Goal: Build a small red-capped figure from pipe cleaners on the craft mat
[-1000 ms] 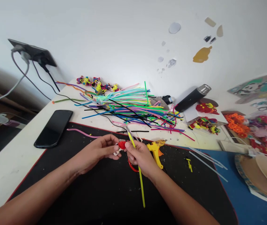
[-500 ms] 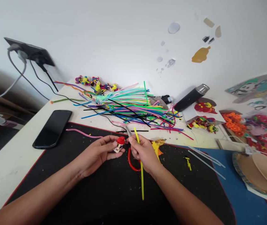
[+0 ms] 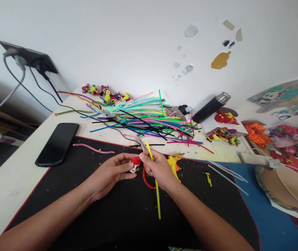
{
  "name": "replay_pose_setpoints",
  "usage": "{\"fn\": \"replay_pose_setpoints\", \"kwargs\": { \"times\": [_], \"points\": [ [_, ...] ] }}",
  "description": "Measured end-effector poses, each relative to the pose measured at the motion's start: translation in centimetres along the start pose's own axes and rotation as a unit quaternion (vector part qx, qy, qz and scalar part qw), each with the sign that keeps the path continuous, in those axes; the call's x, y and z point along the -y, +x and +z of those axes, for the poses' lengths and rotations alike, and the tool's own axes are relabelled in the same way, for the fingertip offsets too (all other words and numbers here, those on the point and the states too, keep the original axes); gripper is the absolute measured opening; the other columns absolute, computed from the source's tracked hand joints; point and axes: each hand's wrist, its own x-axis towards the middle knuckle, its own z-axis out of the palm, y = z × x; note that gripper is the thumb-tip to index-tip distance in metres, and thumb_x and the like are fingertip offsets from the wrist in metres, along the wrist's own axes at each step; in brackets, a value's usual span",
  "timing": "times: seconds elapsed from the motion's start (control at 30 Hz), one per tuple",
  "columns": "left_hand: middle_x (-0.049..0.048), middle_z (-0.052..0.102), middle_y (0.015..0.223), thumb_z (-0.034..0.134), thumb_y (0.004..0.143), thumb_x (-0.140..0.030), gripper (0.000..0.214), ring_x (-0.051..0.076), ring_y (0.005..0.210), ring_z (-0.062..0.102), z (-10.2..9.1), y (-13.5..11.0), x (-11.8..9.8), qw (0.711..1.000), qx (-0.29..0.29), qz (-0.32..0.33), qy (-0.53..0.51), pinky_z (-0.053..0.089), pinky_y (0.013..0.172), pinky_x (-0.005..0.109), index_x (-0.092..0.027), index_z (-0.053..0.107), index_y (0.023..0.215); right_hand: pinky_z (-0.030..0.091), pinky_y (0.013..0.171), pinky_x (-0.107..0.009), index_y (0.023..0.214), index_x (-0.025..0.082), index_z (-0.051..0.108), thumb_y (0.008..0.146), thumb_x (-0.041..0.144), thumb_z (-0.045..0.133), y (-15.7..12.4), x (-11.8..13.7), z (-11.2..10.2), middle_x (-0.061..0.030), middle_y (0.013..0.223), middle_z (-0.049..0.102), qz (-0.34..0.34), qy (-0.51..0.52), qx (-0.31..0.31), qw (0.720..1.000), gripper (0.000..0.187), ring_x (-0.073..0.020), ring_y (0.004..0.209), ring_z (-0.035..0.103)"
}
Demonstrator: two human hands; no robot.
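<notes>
My left hand [image 3: 112,172] pinches a small red and white figure [image 3: 134,164] over the black mat [image 3: 112,216]. My right hand [image 3: 159,169] is closed round a long yellow pipe cleaner [image 3: 157,195] and red-handled scissors [image 3: 146,177], whose grey blades point up beside the figure. The fingertips of both hands meet at the figure. The yellow stem sticks out above and below my right fist.
A heap of coloured pipe cleaners [image 3: 149,118] lies behind the hands. A black phone [image 3: 57,143] rests at the left, a yellow glue gun [image 3: 173,164] just right of my hand, a black flask [image 3: 211,106] and finished figures [image 3: 224,134] further right.
The hands have stayed together at the figure. The yellow pipe cleaner has tilted slightly and the right hand has shifted a little to the left and nearer the figure.
</notes>
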Motion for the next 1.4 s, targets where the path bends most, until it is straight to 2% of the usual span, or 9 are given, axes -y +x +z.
{"fn": "replay_pose_setpoints", "kwargs": {
  "times": [0.17, 0.3, 0.57, 0.7, 0.83, 0.93, 1.03, 1.3, 1.4],
  "points": [
    [0.0060, 0.069, 0.110, 0.088, 0.079, -0.028, 0.030, 0.019, 0.098, 0.064, 0.1, -0.1, 0.1, 1.000, 0.005, 0.013, 0.006, 0.063, 0.083, 0.030, -0.020, 0.078, 0.106, 0.019, 0.040, -0.020, 0.086, 0.018, 0.059, 0.078, 0.059, 0.079, -0.1, 0.1, 0.0, 0.0116, 0.048, 0.041, 0.002, 0.002, 0.000, 1.000, 0.046, -0.0044, 0.040, 0.027],
    [0.0065, 0.071, 0.108, 0.088, 0.079, -0.027, 0.031, 0.019, 0.093, 0.068, 0.3, -0.2, 0.0, 1.000, -0.014, 0.014, -0.022, 0.063, 0.081, 0.030, -0.020, 0.079, 0.108, 0.019, 0.041, -0.021, 0.088, 0.019, 0.057, 0.082, 0.061, 0.075, -0.3, 0.4, 0.0, 0.0110, 0.050, 0.042, -0.013, -0.003, 0.002, 1.000, 0.046, -0.0046, 0.041, 0.026],
    [0.0090, 0.075, 0.112, 0.085, 0.082, -0.028, 0.032, 0.023, 0.098, 0.072, 0.1, 0.0, 0.0, 0.999, -0.033, 0.022, -0.035, 0.063, 0.085, 0.032, -0.020, 0.079, 0.113, 0.024, 0.044, -0.022, 0.099, 0.016, 0.067, 0.094, 0.065, 0.061, -0.9, 0.9, -1.0, 0.0086, 0.053, 0.042, -0.051, -0.071, 0.027, 0.996, 0.049, -0.0072, 0.043, 0.030],
    [0.0086, 0.074, 0.113, 0.086, 0.081, -0.031, 0.031, 0.021, 0.097, 0.069, -0.1, 0.0, 0.3, 0.999, -0.023, 0.031, 0.001, 0.062, 0.082, 0.030, -0.020, 0.079, 0.110, 0.030, 0.048, -0.023, 0.097, 0.015, 0.073, 0.100, 0.063, 0.051, -1.9, 1.4, -1.4, 0.0060, 0.055, 0.046, -0.059, -0.146, 0.094, 0.983, 0.053, -0.0083, 0.046, 0.036],
    [0.0083, 0.074, 0.110, 0.087, 0.079, -0.034, 0.034, 0.019, 0.090, 0.067, 0.1, -0.1, 0.3, 0.999, 0.004, 0.031, 0.030, 0.059, 0.076, 0.027, -0.020, 0.079, 0.109, 0.035, 0.054, -0.023, 0.101, 0.015, 0.078, 0.105, 0.059, 0.046, -3.0, 2.0, -1.0, 0.0036, 0.058, 0.052, -0.058, -0.246, 0.166, 0.953, 0.055, -0.0091, 0.051, 0.044],
    [0.0092, 0.074, 0.109, 0.087, 0.078, -0.031, 0.034, 0.019, 0.085, 0.067, 0.3, -0.4, 0.2, 0.998, 0.018, 0.029, 0.051, 0.057, 0.071, 0.026, -0.019, 0.080, 0.109, 0.036, 0.056, -0.023, 0.104, 0.016, 0.079, 0.106, 0.057, 0.046, -3.4, 2.3, -0.5, 0.0033, 0.058, 0.053, -0.058, -0.299, 0.197, 0.932, 0.053, -0.0096, 0.053, 0.045],
    [0.0085, 0.074, 0.107, 0.086, 0.079, -0.029, 0.031, 0.018, 0.080, 0.066, 0.3, -0.7, 0.1, 0.998, 0.028, 0.026, 0.055, 0.055, 0.067, 0.026, -0.019, 0.080, 0.107, 0.035, 0.055, -0.023, 0.103, 0.017, 0.079, 0.105, 0.058, 0.047, -3.5, 2.1, -0.4, 0.0032, 0.059, 0.053, -0.045, -0.320, 0.209, 0.923, 0.052, -0.0101, 0.053, 0.047],
    [0.0108, 0.073, 0.115, 0.086, 0.080, -0.030, 0.030, 0.022, 0.086, 0.069, 0.4, -0.7, -0.1, 0.999, 0.022, 0.022, 0.018, 0.059, 0.074, 0.033, -0.018, 0.080, 0.106, 0.032, 0.053, -0.023, 0.097, 0.017, 0.075, 0.101, 0.059, 0.054, -3.5, 1.4, -1.0, 0.0026, 0.062, 0.056, -0.026, -0.284, 0.199, 0.938, 0.047, -0.0101, 0.055, 0.046],
    [0.0098, 0.075, 0.107, 0.085, 0.081, -0.029, 0.030, 0.021, 0.085, 0.070, 0.4, -0.6, -0.3, 0.999, 0.025, 0.026, 0.009, 0.060, 0.077, 0.032, -0.018, 0.080, 0.108, 0.031, 0.051, -0.022, 0.095, 0.017, 0.072, 0.100, 0.059, 0.056, -3.6, 1.3, -1.2, 0.0034, 0.062, 0.056, -0.009, -0.249, 0.193, 0.949, 0.045, -0.0088, 0.052, 0.044]
  ]
}}
